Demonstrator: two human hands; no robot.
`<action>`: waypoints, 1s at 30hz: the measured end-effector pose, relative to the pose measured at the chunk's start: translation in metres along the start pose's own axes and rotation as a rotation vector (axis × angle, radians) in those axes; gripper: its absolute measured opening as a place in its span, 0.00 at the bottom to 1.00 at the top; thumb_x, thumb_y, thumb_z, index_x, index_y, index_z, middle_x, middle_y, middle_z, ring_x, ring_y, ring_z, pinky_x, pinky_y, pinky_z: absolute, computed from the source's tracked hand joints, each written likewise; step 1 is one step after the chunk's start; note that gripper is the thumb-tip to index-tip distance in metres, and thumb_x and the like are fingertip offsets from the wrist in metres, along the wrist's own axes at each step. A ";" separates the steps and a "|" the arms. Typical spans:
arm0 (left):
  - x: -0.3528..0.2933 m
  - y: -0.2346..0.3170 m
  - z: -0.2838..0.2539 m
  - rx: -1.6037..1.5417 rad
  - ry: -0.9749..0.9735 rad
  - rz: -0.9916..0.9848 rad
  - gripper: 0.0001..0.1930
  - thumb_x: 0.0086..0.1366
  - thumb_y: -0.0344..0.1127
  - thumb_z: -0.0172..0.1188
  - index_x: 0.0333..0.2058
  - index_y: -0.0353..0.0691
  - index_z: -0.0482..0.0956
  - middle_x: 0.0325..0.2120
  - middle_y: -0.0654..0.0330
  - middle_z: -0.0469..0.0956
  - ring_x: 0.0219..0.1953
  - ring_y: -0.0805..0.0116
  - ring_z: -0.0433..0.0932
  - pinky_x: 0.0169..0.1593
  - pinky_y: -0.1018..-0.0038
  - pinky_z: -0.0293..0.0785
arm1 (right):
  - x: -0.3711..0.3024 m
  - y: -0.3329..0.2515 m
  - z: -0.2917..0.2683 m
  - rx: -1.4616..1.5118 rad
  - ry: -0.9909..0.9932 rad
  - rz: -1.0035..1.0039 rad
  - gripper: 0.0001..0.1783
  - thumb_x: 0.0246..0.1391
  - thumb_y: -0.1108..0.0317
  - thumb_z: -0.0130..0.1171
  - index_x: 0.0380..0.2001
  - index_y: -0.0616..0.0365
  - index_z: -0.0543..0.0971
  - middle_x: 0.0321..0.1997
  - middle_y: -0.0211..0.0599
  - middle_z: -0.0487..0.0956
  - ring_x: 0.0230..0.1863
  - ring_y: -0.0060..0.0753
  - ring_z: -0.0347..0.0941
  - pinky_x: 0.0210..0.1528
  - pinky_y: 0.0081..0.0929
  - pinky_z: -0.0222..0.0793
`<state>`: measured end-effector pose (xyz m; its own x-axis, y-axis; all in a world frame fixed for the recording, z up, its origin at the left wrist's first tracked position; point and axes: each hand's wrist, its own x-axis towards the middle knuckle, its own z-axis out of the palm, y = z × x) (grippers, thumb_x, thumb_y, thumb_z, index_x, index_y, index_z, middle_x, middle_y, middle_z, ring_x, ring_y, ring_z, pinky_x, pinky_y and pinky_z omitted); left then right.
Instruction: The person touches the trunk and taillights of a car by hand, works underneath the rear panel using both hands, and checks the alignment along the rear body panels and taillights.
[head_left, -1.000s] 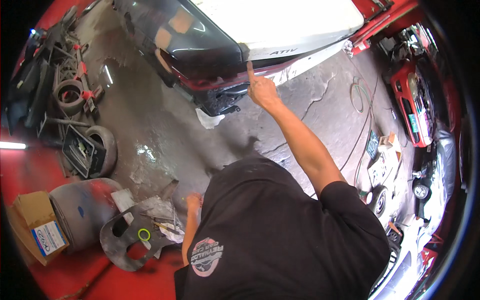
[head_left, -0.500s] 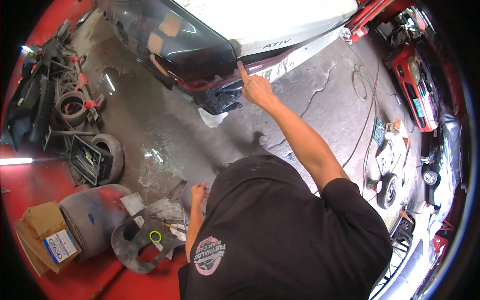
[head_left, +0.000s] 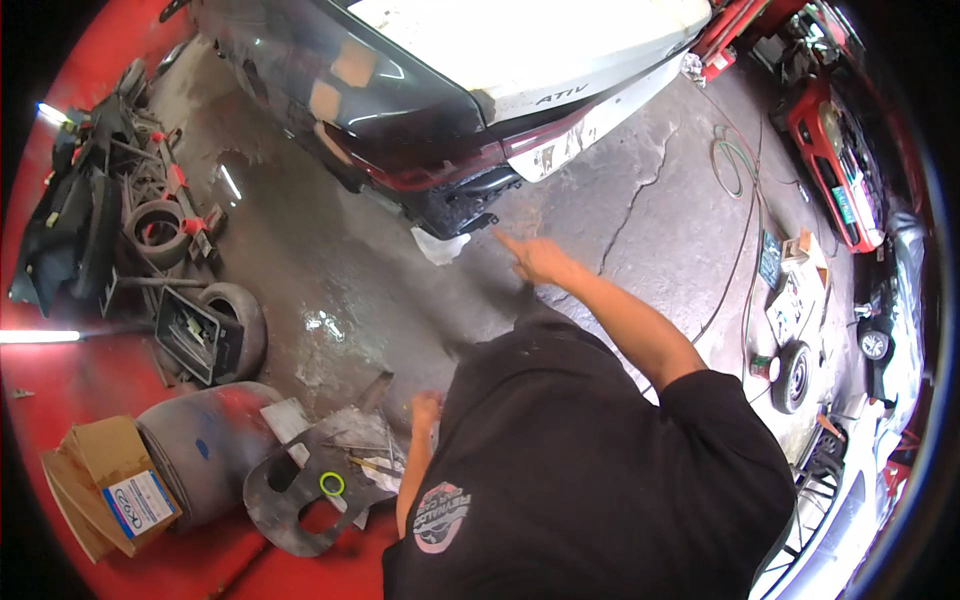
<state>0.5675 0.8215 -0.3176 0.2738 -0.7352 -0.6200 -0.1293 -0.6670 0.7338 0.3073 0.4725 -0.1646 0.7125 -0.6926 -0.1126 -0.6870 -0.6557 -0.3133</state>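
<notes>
My right hand (head_left: 540, 260) is held in the air behind the car (head_left: 430, 110), its index finger stretched out and the others partly curled. Nothing shows in it, and it appears apart from the car. The nearest part is the dark lower rear corner (head_left: 450, 210), where the bumper appears to be off. Above that sits a red tail light (head_left: 440, 165). The rear side panel (head_left: 420, 100) is dark with tan patches, and the trunk lid (head_left: 540, 70) is white. Low at my side, my left hand (head_left: 426, 410) is closed; whatever it may hold is hidden.
At left lie tires (head_left: 157, 230), metal parts and a black tray (head_left: 195, 335). A cardboard box (head_left: 110, 485) leans by a grey drum-like thing (head_left: 205, 450); a green tape roll (head_left: 332, 484) rests on a dark panel (head_left: 290, 510). Hoses (head_left: 735, 165) and a wheel (head_left: 793, 376) are at right.
My right hand has come down and back from the edge between tail light and trunk lid, where its index fingertip was. My left hand's fingers look more closed. The view has shifted slightly.
</notes>
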 end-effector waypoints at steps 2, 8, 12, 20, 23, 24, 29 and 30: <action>-0.002 0.037 -0.002 0.065 0.019 -0.134 0.13 0.64 0.37 0.55 0.36 0.30 0.81 0.23 0.58 0.79 0.19 0.68 0.78 0.22 0.70 0.73 | -0.050 0.012 0.031 0.143 -0.269 0.115 0.45 0.53 0.62 0.60 0.72 0.44 0.50 0.31 0.57 0.79 0.34 0.65 0.76 0.40 0.54 0.71; 0.059 0.037 -0.009 0.082 -0.132 -0.028 0.16 0.65 0.39 0.56 0.37 0.28 0.80 0.21 0.56 0.79 0.19 0.69 0.77 0.21 0.72 0.72 | -0.217 0.092 0.121 0.247 -0.477 0.554 0.31 0.52 0.57 0.58 0.59 0.57 0.73 0.49 0.57 0.79 0.48 0.55 0.78 0.52 0.44 0.74; 0.090 0.059 -0.015 0.174 -0.115 0.036 0.16 0.65 0.39 0.56 0.38 0.28 0.80 0.23 0.55 0.80 0.18 0.69 0.77 0.21 0.72 0.72 | -0.258 0.086 0.105 0.568 -0.438 0.983 0.27 0.54 0.65 0.57 0.58 0.58 0.75 0.39 0.53 0.83 0.25 0.40 0.82 0.30 0.36 0.80; 0.067 0.095 0.012 0.315 -0.125 -0.027 0.15 0.65 0.39 0.57 0.41 0.31 0.81 0.24 0.53 0.81 0.20 0.68 0.79 0.23 0.71 0.74 | -0.236 0.073 0.170 0.721 -0.159 0.631 0.23 0.54 0.66 0.56 0.52 0.62 0.78 0.28 0.50 0.83 0.24 0.38 0.82 0.28 0.33 0.79; 0.033 0.105 0.039 0.493 -0.171 -0.024 0.16 0.65 0.40 0.57 0.41 0.32 0.82 0.26 0.52 0.82 0.22 0.65 0.80 0.26 0.68 0.75 | -0.227 0.064 0.167 0.756 -0.078 0.524 0.21 0.53 0.65 0.56 0.50 0.63 0.80 0.29 0.50 0.83 0.24 0.38 0.82 0.32 0.33 0.78; 0.023 0.111 0.048 0.629 -0.217 0.015 0.16 0.65 0.41 0.57 0.41 0.32 0.82 0.27 0.50 0.83 0.25 0.61 0.82 0.29 0.65 0.77 | -0.229 0.062 0.164 0.772 -0.054 0.513 0.21 0.53 0.65 0.56 0.49 0.63 0.80 0.30 0.50 0.84 0.25 0.38 0.82 0.33 0.33 0.78; 0.010 0.074 0.073 0.712 -0.128 0.202 0.19 0.63 0.44 0.58 0.40 0.32 0.82 0.34 0.42 0.82 0.39 0.46 0.82 0.44 0.60 0.76 | -0.270 0.096 0.178 0.834 -0.153 0.539 0.20 0.54 0.63 0.56 0.46 0.62 0.81 0.29 0.50 0.83 0.27 0.34 0.82 0.32 0.34 0.78; 0.005 0.081 0.077 0.657 -0.120 0.153 0.19 0.63 0.45 0.59 0.40 0.32 0.82 0.35 0.40 0.82 0.43 0.43 0.81 0.48 0.59 0.74 | -0.285 0.107 0.186 0.854 -0.178 0.614 0.19 0.53 0.64 0.56 0.45 0.62 0.82 0.28 0.50 0.83 0.28 0.34 0.82 0.32 0.34 0.78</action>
<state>0.4847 0.7545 -0.2825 0.1036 -0.8098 -0.5775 -0.7198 -0.4618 0.5183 0.0571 0.6558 -0.3414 0.3365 -0.7339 -0.5901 -0.6567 0.2663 -0.7056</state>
